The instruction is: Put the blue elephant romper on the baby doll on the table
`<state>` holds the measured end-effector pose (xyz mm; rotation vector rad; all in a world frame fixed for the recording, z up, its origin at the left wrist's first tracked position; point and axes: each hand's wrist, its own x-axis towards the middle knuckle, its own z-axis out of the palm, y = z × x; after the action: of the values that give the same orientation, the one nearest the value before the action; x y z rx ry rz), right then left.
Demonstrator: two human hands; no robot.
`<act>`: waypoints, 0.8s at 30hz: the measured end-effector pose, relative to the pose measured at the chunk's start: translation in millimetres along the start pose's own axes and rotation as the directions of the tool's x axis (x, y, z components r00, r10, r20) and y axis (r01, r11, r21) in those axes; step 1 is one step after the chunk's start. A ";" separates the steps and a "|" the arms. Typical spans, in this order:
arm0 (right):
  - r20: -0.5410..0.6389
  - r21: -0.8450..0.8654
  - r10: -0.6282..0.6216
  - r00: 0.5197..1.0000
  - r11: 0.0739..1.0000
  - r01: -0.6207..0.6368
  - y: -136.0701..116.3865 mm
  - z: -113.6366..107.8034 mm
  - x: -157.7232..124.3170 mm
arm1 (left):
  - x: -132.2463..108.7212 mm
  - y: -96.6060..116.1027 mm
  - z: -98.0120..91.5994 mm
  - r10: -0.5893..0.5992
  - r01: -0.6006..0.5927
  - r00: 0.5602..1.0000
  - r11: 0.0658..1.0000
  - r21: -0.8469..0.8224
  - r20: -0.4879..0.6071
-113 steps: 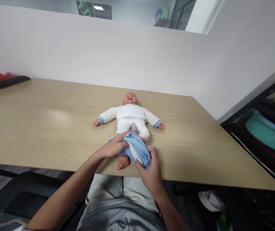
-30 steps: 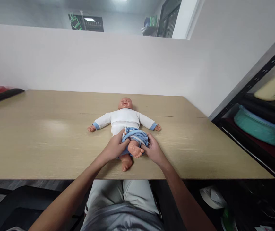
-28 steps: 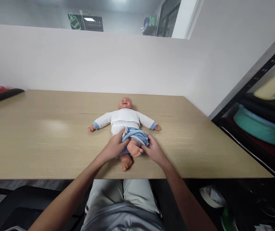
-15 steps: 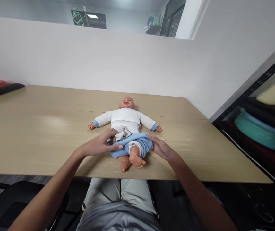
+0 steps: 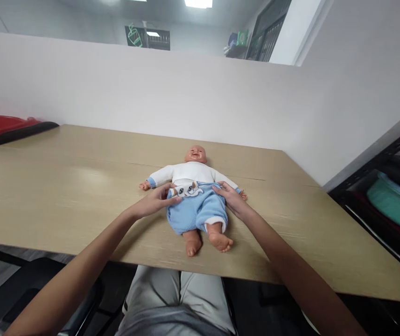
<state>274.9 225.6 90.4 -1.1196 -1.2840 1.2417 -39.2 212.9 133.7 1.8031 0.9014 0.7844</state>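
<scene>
A baby doll (image 5: 192,173) lies on its back on the wooden table (image 5: 80,196), head away from me, in a white top with blue cuffs. Light blue trousers (image 5: 197,212) with an elephant picture at the waist cover its hips and thighs; both bare feet stick out toward me. My left hand (image 5: 157,200) pinches the trousers' waistband at the doll's left-hand side. On the other side, my right hand (image 5: 230,199) grips the waistband by the doll's hip.
A red and black object (image 5: 7,130) lies at the table's far left. A white partition wall stands behind the table. A dark shelf unit (image 5: 385,186) with teal and yellow items stands to the right. My lap shows below the table's near edge.
The bunched blue trousers have been drawn up the doll's legs to its waist. The doll's raised leg now lies flat. Both hands moved away from me along the doll's sides.
</scene>
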 end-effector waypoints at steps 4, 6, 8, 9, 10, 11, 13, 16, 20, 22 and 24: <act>0.023 -0.128 -0.040 0.999 0.991 0.043 -0.1 -5.4 6.1 | 15.0 -19.2 -5.2 0.061 -0.061 0.998 0.998 0.021 -0.009; 0.020 -0.168 -0.088 0.996 0.982 0.090 -1.3 -4.1 10.6 | 24.4 -28.9 -6.2 0.113 -0.105 0.989 0.991 0.086 -0.094; -0.001 -0.181 -0.139 0.990 0.974 0.137 -0.1 -0.5 17.9 | 36.6 -37.6 -7.1 0.158 -0.137 0.976 0.981 0.137 -0.151; -0.019 -0.180 -0.159 0.987 0.972 0.153 1.7 1.7 22.4 | 43.8 -41.4 -7.8 0.177 -0.153 0.972 0.976 0.153 -0.157; -0.040 -0.175 -0.170 0.985 0.971 0.161 4.3 4.0 27.4 | 51.4 -44.7 -8.8 0.194 -0.169 0.969 0.972 0.161 -0.153; -0.063 -0.169 -0.174 0.983 0.972 0.161 7.4 6.3 32.7 | 59.5 -47.5 -9.9 0.204 -0.180 0.968 0.970 0.161 -0.146; -0.109 -0.156 -0.167 0.980 0.976 0.149 14.3 10.5 43.4 | 75.5 -51.7 -11.5 0.180 -0.164 0.973 0.980 0.117 -0.146; -0.169 -0.151 -0.160 0.973 0.979 0.135 21.5 14.5 56.3 | 95.9 -55.4 -10.5 0.067 -0.070 0.982 0.998 -0.011 -0.179; -0.207 -0.175 -0.182 0.961 0.974 0.146 21.8 11.3 57.6 | 106.8 -58.4 -8.6 0.033 -0.047 0.979 0.997 -0.064 -0.201; -0.201 -0.201 -0.208 0.957 0.965 0.167 20.7 6.8 50.4 | 103.3 -60.0 -11.0 0.032 -0.047 0.984 0.996 -0.077 -0.177; -0.193 -0.228 -0.224 0.955 0.957 0.179 20.6 2.7 41.1 | 95.5 -61.9 -14.9 0.026 -0.036 0.992 0.996 -0.077 -0.125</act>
<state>268.4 267.2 71.9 -1.2020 -1.3454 0.8225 -16.2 318.0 93.5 1.7179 0.9117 0.9480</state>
